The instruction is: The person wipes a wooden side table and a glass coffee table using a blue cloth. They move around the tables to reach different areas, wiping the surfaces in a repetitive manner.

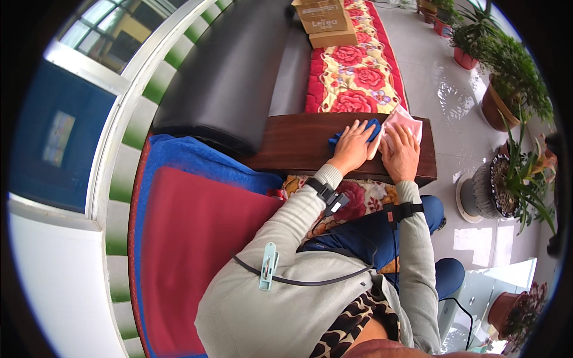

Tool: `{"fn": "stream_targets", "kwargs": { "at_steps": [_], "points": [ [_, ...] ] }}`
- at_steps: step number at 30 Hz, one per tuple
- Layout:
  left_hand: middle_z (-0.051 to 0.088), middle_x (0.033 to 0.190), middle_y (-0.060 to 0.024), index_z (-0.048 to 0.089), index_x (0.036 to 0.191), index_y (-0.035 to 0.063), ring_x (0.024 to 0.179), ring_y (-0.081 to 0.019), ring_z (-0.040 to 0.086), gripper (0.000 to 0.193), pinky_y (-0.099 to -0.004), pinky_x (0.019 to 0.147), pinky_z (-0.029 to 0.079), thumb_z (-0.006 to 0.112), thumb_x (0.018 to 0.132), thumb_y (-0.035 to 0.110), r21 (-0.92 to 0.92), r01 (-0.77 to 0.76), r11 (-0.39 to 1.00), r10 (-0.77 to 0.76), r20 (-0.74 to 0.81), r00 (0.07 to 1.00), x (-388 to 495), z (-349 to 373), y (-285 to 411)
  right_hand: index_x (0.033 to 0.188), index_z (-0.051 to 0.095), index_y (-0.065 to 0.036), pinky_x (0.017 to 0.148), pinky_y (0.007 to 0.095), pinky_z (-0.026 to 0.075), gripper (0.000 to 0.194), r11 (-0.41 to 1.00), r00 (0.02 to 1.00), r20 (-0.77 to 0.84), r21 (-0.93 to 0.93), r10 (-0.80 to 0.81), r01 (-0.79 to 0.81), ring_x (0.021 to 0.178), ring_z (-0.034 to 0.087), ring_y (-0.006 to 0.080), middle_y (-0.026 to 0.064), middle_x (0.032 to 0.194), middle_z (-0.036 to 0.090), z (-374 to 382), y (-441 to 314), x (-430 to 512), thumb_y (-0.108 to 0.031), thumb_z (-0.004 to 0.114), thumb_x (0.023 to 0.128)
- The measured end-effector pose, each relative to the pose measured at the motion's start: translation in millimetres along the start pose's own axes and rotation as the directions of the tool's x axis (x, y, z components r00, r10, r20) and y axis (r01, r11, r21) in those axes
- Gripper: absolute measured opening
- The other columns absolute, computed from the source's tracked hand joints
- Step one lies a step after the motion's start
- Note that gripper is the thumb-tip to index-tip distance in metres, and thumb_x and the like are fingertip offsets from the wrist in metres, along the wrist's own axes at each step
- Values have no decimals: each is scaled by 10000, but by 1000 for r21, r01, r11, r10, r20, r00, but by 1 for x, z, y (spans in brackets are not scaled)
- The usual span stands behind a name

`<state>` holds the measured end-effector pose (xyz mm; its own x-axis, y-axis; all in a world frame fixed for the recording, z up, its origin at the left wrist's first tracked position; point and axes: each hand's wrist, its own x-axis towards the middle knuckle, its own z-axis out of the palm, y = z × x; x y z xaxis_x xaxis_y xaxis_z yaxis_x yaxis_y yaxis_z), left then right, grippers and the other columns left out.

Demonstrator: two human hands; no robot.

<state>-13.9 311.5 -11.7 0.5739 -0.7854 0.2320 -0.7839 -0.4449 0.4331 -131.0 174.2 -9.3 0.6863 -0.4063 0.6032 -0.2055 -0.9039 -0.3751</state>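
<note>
Both my hands rest on top of a dark brown wooden armrest. Under my left hand is a bunched blue cloth, which shows past the fingertips and along the hand's far side. My right hand lies spread on a light pink cloth near the armrest's right end. Part of this pink cloth reaches over the far edge toward the floral quilt. The two cloths are side by side, and the thumbs are close together. What lies beneath my palms is hidden.
Past the armrest, cardboard boxes stand on a floral quilt beside a black leather backrest. A red cushion lies at my left over a blue towel. Potted plants line the tiled floor. A cable crosses my chest.
</note>
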Motion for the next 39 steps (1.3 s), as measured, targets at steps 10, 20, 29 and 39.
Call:
{"fn": "stream_targets", "kwargs": {
  "at_steps": [10, 20, 29, 39],
  "points": [
    [474, 1475, -234, 468, 1451, 51, 1378, -454, 408, 553, -501, 1143, 344, 599, 915, 84, 158, 182, 971, -164, -119, 979, -54, -56, -107, 1189, 658, -114, 1034, 460, 418, 369, 995, 996, -81, 97, 20, -12, 1227, 559, 300, 104, 1297, 611, -5, 0, -3, -263, 711, 856],
    [332, 1601, -147, 398, 1521, 142, 1491, -387, 256, 593, -563, 1184, 243, 543, 949, 91, 88, 36, 995, -49, 153, 987, 23, -4, -42, 1190, 656, -111, 1122, 462, 341, 346, 992, 998, -29, 121, 49, -45, 1275, 515, 276, 99, 1290, 609, -8, -1, -6, -338, 630, 930],
    [385, 1570, -144, 426, 1496, 83, 1463, -362, 326, 570, -436, 1179, 309, 578, 947, 96, 14, -36, 999, 32, 216, 976, -6, -28, -21, 1169, 672, -92, 1124, 458, 338, 325, 989, 992, -68, 105, 111, -103, 1293, 509, 277, 107, 1305, 609, -7, -4, -7, -295, 642, 917],
    [421, 1540, -165, 468, 1476, 151, 1428, -400, 367, 537, -549, 1148, 331, 583, 951, 138, 41, -83, 996, 78, 111, 991, 49, 3, -23, 1410, 507, -109, 1182, 556, 187, 971, 1000, 988, 153, -18, 22, -20, 1439, 317, 403, 246, 1501, 400, -9, 5, -5, -691, 767, 676]
  ]
}}
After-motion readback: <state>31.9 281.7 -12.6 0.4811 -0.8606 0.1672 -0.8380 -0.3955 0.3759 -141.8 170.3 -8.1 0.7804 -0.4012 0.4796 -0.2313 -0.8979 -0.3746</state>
